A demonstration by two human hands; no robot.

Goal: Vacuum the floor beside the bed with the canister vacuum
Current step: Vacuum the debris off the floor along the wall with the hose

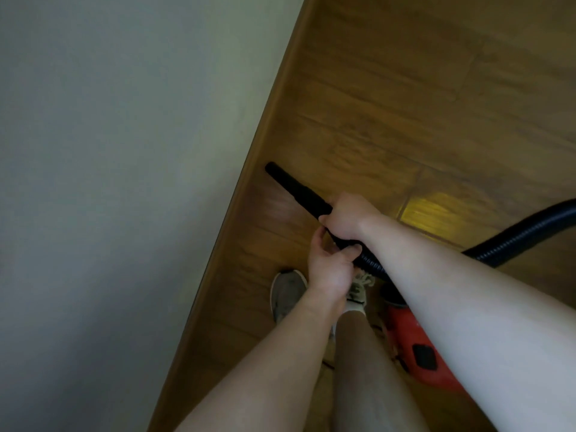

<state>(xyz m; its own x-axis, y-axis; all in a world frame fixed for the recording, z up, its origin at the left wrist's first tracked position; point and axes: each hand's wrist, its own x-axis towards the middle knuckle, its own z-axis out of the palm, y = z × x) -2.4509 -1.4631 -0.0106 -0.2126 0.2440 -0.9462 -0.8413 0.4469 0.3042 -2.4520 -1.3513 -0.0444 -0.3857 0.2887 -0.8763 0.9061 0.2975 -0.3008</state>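
Black nozzle tube [296,187] is being gripped at its rear end by the right hand [346,218], with the fingers being wrapped fully round it. The cuff of the ribbed hose [514,235], just behind, is being held by the left hand [327,269], thumb and fingers being curled round it; the two hands are being kept just beside each other. The nozzle tip is being pointed down at the wooden floor [405,104] near its left edge, where a wooden strip [246,182] is bordering a pale surface [109,182]; whether the tip is touching the floor cannot be told. The hose is being passed under the right forearm and out to the right. The orange canister [414,338] is being partly hidden by that forearm, on the floor at lower right, beside the legs. A grey shoe [288,294] is being shown on the floor below the hands.
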